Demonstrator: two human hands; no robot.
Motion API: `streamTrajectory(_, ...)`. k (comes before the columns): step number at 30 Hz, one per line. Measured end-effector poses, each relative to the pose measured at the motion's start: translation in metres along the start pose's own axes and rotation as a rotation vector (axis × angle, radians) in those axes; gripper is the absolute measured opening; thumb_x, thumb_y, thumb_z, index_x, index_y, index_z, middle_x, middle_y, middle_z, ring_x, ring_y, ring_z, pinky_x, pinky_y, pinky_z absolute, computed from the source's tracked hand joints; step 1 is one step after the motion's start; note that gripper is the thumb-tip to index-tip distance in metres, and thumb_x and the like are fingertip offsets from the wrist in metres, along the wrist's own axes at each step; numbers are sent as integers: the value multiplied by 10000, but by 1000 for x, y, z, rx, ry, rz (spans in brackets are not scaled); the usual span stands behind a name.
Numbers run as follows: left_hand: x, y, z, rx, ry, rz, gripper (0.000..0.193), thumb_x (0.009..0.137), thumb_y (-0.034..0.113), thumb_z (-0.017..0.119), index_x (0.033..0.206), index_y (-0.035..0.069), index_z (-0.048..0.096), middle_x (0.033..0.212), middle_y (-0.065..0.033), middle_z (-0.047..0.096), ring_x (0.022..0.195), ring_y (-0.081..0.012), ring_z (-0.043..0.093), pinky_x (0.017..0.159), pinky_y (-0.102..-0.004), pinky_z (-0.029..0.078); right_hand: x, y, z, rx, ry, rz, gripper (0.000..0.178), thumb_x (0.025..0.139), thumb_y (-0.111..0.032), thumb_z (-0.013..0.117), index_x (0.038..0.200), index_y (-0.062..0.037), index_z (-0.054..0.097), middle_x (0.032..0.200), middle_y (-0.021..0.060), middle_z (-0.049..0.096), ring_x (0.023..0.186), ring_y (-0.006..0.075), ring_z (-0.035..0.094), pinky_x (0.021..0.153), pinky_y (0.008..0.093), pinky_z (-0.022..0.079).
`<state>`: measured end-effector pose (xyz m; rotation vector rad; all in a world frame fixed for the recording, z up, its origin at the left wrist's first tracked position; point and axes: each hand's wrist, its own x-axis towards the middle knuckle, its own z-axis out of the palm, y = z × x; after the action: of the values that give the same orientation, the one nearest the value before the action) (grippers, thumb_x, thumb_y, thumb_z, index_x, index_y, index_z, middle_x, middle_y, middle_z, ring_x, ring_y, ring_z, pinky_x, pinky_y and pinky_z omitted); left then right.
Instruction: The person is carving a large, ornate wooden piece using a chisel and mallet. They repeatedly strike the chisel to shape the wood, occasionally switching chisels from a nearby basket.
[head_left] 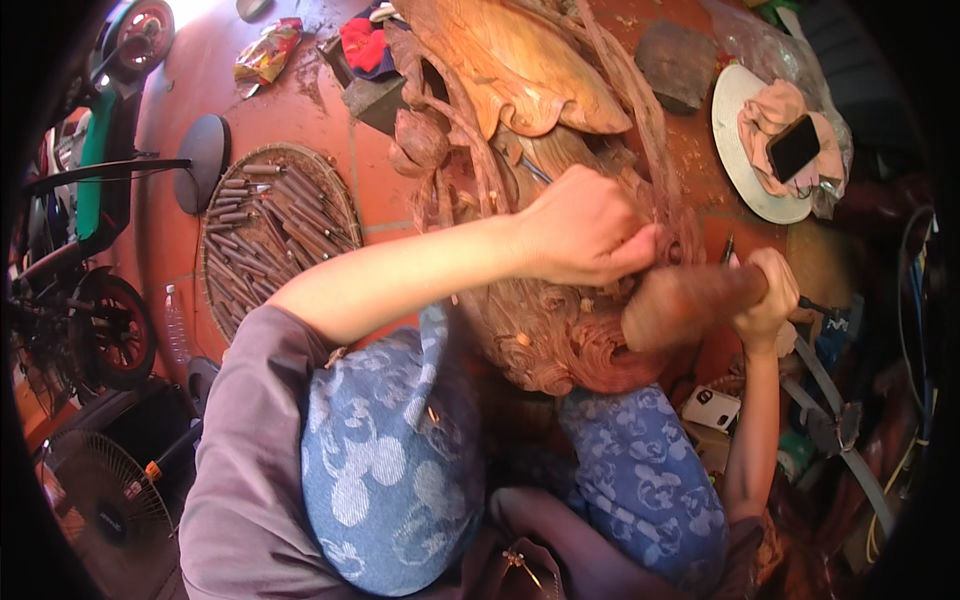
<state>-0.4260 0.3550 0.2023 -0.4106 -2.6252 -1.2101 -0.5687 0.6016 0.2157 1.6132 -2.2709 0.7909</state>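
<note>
A large carved piece of reddish-brown wood (525, 335), full of swirls, lies before me and touches my knees. My left hand (585, 230) is closed in a fist above it. A thin, blue-grey chisel shaft (537, 172) shows just past that fist, its handle hidden by my fingers. To the right, my right hand (768, 300) grips the handle of a wooden mallet (680, 305). Motion smears the mallet, and its head is below and right of my left fist. I cannot tell whether it touches the carving.
A round woven basket (352, 190) of several wooden-handled tools sits at left, by a plastic bottle (175, 322). A fan (105, 500) and motorbike (110, 330) stand farther left. At right are a white hat (735, 130), cloth with a phone (793, 150), and a white phone (712, 408).
</note>
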Motion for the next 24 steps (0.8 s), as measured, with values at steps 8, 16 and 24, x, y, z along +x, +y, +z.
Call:
streamTrajectory(8, -17, 13, -5, -179, 31, 43, 443, 898, 289, 498, 501, 96, 529, 478, -130, 511, 423, -345, 500, 420, -426, 399, -1, -6, 1, 93, 20, 32, 235, 636, 108, 672, 756, -10, 509, 661, 120, 494, 583, 300, 520, 570, 370, 448)
streamTrajectory(16, 9, 44, 0, -69, 20, 110, 450, 929, 267, 494, 526, 67, 507, 507, -107, 495, 429, -324, 487, 411, -425, 371, 1, -14, -9, 235, 134, 138, 269, 630, 131, 668, 775, -10, 491, 659, 103, 496, 592, 222, 509, 576, 308, 437)
streamTrajectory(24, 13, 30, 14, 5, 17, 73, 523, 930, 287, 509, 458, 62, 502, 428, -131, 464, 380, -350, 469, 383, -436, 348, -6, -15, 1, 240, 105, 127, 274, 632, 143, 678, 773, -11, 501, 655, 99, 497, 588, 224, 500, 578, 310, 435)
